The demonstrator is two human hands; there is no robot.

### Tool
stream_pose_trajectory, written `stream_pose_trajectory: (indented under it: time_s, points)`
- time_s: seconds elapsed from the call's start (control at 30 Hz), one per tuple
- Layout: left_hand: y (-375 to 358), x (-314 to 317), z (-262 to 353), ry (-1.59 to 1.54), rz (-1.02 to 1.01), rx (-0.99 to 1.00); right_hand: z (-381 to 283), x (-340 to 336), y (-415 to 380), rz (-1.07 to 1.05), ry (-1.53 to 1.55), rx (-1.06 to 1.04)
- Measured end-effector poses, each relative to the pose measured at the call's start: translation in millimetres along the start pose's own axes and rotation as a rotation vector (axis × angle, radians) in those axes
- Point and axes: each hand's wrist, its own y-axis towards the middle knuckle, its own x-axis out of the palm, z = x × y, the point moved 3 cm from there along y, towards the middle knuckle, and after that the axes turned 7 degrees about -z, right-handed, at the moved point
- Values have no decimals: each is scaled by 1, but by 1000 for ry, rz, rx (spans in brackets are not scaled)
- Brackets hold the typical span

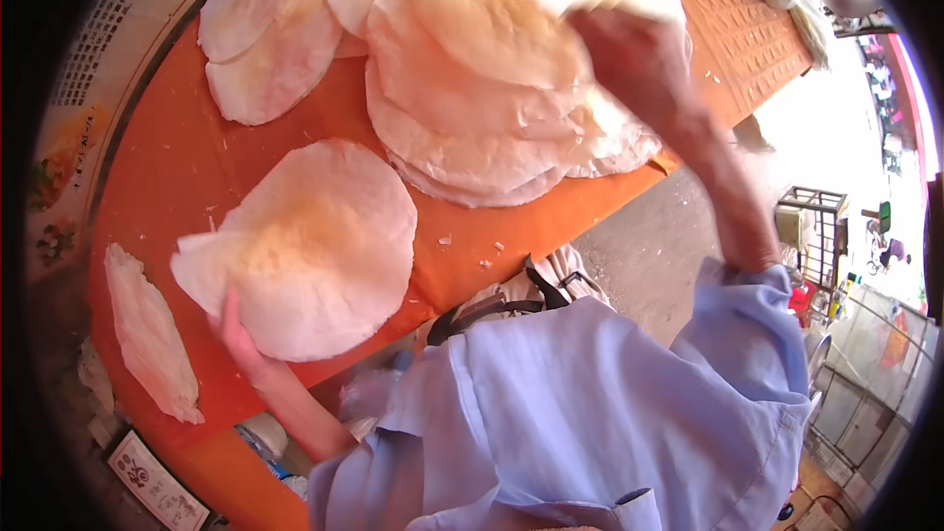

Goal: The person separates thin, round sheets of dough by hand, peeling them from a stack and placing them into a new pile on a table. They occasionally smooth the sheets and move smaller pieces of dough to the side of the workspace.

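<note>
On the orange tabletop lies a round, thin, pale flatbread [334,246], yellowish in the middle, with a flap folded out at its left side. My left hand [241,339] has hold of its lower left edge, with a digit on top and the other fingers hidden. Farther back is a large stack of similar flatbreads [472,128]. My right hand [624,44] reaches to the right part of this stack; its fingers are blurred and hidden, so their grip does not show.
More flatbreads [270,64] overlap at the back left. A narrow, pale folded piece [152,334] lies near the table's left end. Small crumbs dot the orange table [177,177]. A metal rack [811,226] stands on the floor to the right.
</note>
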Motion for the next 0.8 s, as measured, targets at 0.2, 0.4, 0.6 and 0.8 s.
stream_pose_trajectory:
  time_s: [0.2,0.4,0.6,0.8]
  points:
    - [56,135,76,25,-200,131,-68,143,-74,-241,487,102]
    - [94,283,137,-297,-705,193,-78,154,-91,-147,403,113]
    - [108,304,80,-211,-394,213,-67,116,-106,-85,590,115]
    - [91,256,-148,-151,-509,-362,-50,56,-56,33,568,42]
